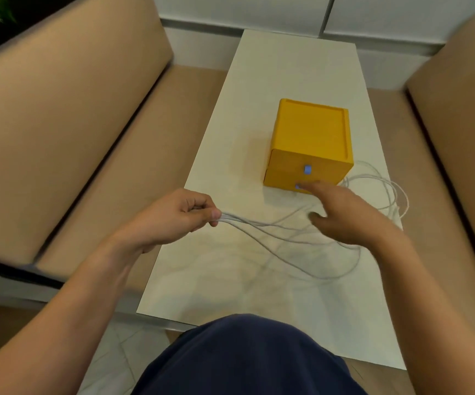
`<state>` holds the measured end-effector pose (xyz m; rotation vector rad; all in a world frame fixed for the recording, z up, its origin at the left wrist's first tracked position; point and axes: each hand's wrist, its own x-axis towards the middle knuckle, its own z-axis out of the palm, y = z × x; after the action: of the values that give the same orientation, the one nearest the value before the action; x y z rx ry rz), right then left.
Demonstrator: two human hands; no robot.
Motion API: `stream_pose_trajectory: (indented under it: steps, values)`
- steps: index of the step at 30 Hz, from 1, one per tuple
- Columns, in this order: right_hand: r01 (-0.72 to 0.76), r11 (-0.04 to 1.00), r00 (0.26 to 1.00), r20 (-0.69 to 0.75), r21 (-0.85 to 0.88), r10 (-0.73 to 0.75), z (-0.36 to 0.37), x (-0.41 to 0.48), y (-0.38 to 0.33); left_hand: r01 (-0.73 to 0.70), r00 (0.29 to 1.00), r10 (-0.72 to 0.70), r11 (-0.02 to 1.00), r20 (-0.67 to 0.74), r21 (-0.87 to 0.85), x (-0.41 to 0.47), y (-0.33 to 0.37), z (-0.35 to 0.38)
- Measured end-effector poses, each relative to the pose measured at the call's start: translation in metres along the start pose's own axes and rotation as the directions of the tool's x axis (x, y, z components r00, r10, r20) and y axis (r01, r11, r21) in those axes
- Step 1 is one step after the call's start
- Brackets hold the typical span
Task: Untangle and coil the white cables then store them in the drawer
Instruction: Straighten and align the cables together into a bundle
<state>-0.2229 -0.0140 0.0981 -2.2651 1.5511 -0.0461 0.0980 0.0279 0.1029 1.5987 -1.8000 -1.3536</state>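
no readable text, labels, brands or numbers anywhere

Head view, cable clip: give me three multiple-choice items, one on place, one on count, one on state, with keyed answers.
1. The yellow drawer box stands:
A. on the white table
B. on a sofa
C. on the floor

2. Blue drawer handles on its front:
A. one
B. two
C. four

3. The left hand:
A. lies flat, empty
B. pinches the white cables
C. pulls a drawer

Answers:
1 A, the box sits on the tabletop.
2 B, two handles, one above the other.
3 B, strands trail from its closed grip while the right hand reaches toward the lower handle.
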Motion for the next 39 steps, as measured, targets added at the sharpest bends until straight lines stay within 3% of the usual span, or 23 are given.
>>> stream_pose_trajectory:
  steps: [2,4,6,12,14,19,24,29,33,39]
  values:
    - [0.191,0.936,0.976,-0.154,0.297,-0.151,0.005,-0.004,-0.042,-0.061,0.998,0.062,0.995,-0.010,0.081,-0.003,0.009,0.000]
    - [0.212,0.835,0.976,-0.064,0.508,-0.209,0.013,0.000,-0.072,-0.133,0.990,0.139,0.978,-0.022,0.160,-0.008,0.020,-0.001]
    - [0.170,0.822,0.967,0.068,0.543,-0.244,0.021,0.006,-0.082,-0.171,0.982,0.183,0.963,-0.040,0.207,-0.013,0.026,-0.003]
    - [0.062,0.730,0.937,0.211,0.680,-0.277,0.014,0.001,-0.083,-0.140,0.987,0.156,0.956,-0.040,0.259,-0.020,0.019,-0.006]
    - [0.036,0.736,0.944,0.219,0.676,-0.248,0.013,-0.002,-0.085,-0.130,0.989,0.143,0.963,-0.037,0.238,-0.021,0.018,-0.005]
    - [0.065,0.734,0.987,0.064,0.677,-0.147,0.017,-0.010,-0.093,-0.125,0.988,0.140,0.969,-0.058,0.214,-0.024,0.018,-0.006]
    - [0.101,0.845,0.980,0.094,0.526,-0.176,0.010,-0.020,-0.099,-0.145,0.989,0.150,0.976,-0.017,0.165,-0.031,0.014,-0.011]
    - [0.059,0.850,0.991,0.071,0.524,-0.113,0.002,-0.026,-0.104,-0.122,0.991,0.120,0.992,0.054,0.036,-0.033,0.006,-0.012]
    - [0.060,0.877,0.987,0.101,0.477,-0.123,0.002,-0.032,-0.108,-0.071,0.984,0.081,0.995,0.161,-0.065,-0.031,0.000,-0.010]
    - [0.110,0.916,0.992,-0.099,0.386,-0.077,0.010,-0.032,-0.103,0.012,0.926,0.050,0.987,0.374,-0.163,-0.018,0.005,-0.013]
